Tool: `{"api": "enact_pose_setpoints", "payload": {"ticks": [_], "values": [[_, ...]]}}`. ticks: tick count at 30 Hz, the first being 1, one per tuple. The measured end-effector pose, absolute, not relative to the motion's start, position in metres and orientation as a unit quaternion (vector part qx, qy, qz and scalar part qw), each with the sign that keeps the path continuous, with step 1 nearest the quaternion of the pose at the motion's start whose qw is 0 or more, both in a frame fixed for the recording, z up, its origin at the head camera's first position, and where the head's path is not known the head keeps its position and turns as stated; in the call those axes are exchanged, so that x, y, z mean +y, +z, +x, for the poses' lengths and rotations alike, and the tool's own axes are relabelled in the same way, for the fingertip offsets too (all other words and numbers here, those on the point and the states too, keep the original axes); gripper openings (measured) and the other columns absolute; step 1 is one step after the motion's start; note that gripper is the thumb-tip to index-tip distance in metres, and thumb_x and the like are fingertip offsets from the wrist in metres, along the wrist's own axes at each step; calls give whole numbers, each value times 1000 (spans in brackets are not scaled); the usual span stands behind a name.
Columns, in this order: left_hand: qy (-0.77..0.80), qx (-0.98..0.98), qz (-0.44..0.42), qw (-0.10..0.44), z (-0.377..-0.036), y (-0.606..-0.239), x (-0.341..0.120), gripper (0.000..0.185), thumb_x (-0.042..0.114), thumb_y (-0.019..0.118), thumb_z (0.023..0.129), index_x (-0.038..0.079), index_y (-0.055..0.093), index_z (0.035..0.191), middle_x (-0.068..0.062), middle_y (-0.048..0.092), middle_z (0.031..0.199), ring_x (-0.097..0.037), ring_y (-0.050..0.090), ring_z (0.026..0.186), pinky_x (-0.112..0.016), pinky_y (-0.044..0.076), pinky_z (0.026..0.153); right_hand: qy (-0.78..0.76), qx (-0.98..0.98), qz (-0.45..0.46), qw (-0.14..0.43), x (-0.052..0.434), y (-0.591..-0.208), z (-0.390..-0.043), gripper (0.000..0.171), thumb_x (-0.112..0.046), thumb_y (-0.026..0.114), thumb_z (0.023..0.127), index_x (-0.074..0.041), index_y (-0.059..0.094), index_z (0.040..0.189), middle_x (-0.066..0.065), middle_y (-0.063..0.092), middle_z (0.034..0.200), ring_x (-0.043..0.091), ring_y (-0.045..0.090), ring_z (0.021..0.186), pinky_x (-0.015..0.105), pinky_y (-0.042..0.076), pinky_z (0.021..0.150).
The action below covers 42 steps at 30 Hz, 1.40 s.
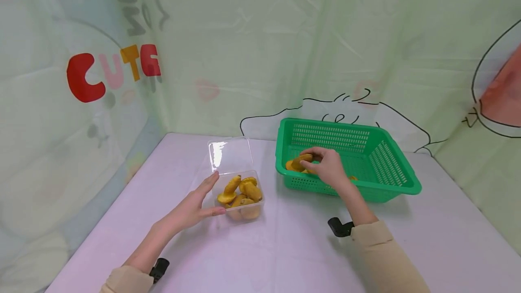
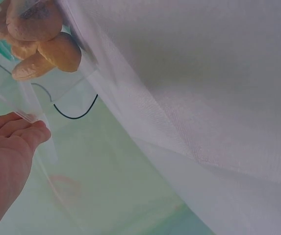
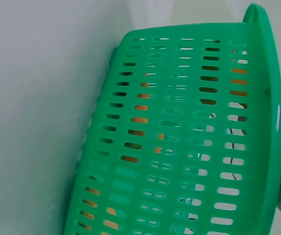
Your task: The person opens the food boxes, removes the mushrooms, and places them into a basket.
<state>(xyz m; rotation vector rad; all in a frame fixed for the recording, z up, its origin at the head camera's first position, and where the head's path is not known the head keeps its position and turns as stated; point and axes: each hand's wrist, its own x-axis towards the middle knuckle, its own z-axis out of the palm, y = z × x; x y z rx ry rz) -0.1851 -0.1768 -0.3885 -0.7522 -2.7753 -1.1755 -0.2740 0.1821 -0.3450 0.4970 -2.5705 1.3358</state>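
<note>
Over the front left of the green plastic basket, my right hand pinches a yellow-brown mushroom between thumb and fingers. Other mushrooms lie low in the basket, mostly hidden by its front wall and the hand. To the left stands a clear plastic box holding several mushrooms, its transparent lid folded back behind it. My left hand is at the box's left side, fingers extended and thumb near the front corner. In the left wrist view, its fingertips touch the clear plastic edge.
A pale cloth-covered table carries both containers. Behind it and along the left hangs a light green printed curtain. Slotted basket wall fills much of the right wrist view. Black wrist mounts stick out beside the sleeves.
</note>
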Motion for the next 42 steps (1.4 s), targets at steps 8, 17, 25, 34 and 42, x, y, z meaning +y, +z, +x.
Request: {"api": "enact_pose_setpoints", "payload": {"ticks": [8, 17, 25, 34, 42], "values": [[-377, -894, -243, 18, -185, -389, -177, 95, 42, 70, 78, 8, 15, 149, -12, 13, 152, -33, 18, 136, -53, 21, 105, 443, -870, 187, 109, 183, -349, -276, 18, -8, 71, 82, -1, 68, 98, 11, 67, 91, 25, 63, 84, 39, 49, 76], [-376, -894, -243, 22, -185, -390, -177, 95, 42, 70, 79, 8, 15, 148, -11, 13, 152, -33, 18, 136, -52, 21, 105, 437, -870, 196, 117, 177, -345, -273, 17, -5, 70, 82, 0, 68, 98, 12, 67, 90, 26, 63, 85, 40, 49, 77], [-377, -893, -244, 20, -185, -390, -177, 95, 42, 70, 79, 7, 15, 148, -12, 13, 152, -33, 18, 135, -52, 22, 105, 460, -849, 238, 104, 153, -335, -268, 19, -4, 70, 82, 3, 67, 99, 13, 66, 95, 25, 63, 85, 33, 51, 75], [-379, -893, -242, 15, -187, -390, -177, 95, 42, 70, 79, 9, 15, 149, -10, 12, 153, -33, 18, 136, -52, 22, 105, 437, -846, 294, 83, 109, -333, -261, 16, -3, 70, 81, -1, 68, 96, 6, 66, 94, 24, 60, 85, 36, 51, 74], [-378, -895, -237, 10, -187, -389, -177, 95, 41, 70, 79, 10, 14, 149, -8, 11, 153, -32, 19, 136, -51, 22, 105, 384, -852, 349, 66, 77, -342, -256, 17, -3, 71, 80, -1, 67, 96, 4, 65, 93, 27, 58, 87, 29, 50, 76]]}}
